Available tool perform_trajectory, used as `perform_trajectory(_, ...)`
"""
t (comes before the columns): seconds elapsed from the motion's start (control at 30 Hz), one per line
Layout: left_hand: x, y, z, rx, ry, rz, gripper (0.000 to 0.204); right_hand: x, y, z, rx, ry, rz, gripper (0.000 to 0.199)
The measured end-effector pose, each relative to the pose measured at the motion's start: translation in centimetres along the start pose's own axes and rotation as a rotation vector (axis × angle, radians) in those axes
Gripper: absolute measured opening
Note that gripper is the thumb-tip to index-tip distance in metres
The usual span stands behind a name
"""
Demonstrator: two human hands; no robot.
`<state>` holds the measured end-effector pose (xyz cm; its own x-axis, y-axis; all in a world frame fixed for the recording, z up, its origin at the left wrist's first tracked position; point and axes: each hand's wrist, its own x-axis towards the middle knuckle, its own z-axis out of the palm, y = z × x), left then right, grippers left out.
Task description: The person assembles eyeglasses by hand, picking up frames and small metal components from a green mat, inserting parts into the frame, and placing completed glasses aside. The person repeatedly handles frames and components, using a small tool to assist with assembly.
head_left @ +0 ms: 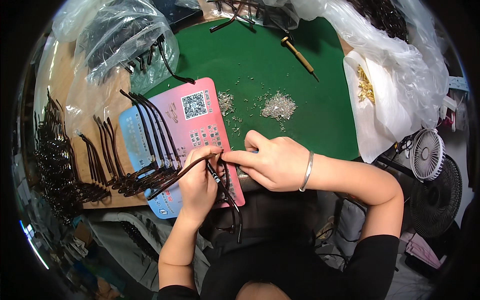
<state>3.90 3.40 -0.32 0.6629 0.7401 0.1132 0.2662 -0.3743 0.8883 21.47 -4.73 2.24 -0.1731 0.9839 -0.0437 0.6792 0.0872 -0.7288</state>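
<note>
At nine o'clock on the bench (90, 200), dark plastic spectacle arms (145, 177) lie fanned over a pink-and-blue card (200, 130). The left hand (197, 185) is closed round a thin dark spectacle frame (227, 200) at centre; it looks light, slightly springy and easily bent, best gripped near the hinge. The right hand (272, 162) pinches at that hinge, with tiny silver screws (278, 106) heaped at one o'clock.

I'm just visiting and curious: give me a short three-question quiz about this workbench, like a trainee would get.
1. True or false: the screwdriver is in the right hand.
2. What colour is the mat under the pile of small metal screws?
3. The left hand holds: A) a fan, B) a dark eyeglass frame, C) a plastic bag.

Key: 1 false, it lies on the mat; 2 green; 3 B.
</note>
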Motion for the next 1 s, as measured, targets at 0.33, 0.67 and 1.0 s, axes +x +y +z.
perform_trajectory(0.33,0.1,-0.4,0.0,0.104,0.009,0.025,0.023,1.2,0.9,-0.6,-0.465,0.113,-0.278,0.028)
perform_trajectory(0.67,0.3,-0.3,0.1,0.105,0.024,-0.016,0.008,1.9,1.3,-0.6,-0.43,0.045,-0.295,0.021)
perform_trajectory(1.0,2.6,1.0,0.1,0.051,0.302,0.045,0.01,-0.3,0.1,-1.7,-0.268,0.062,0.012,0.036)
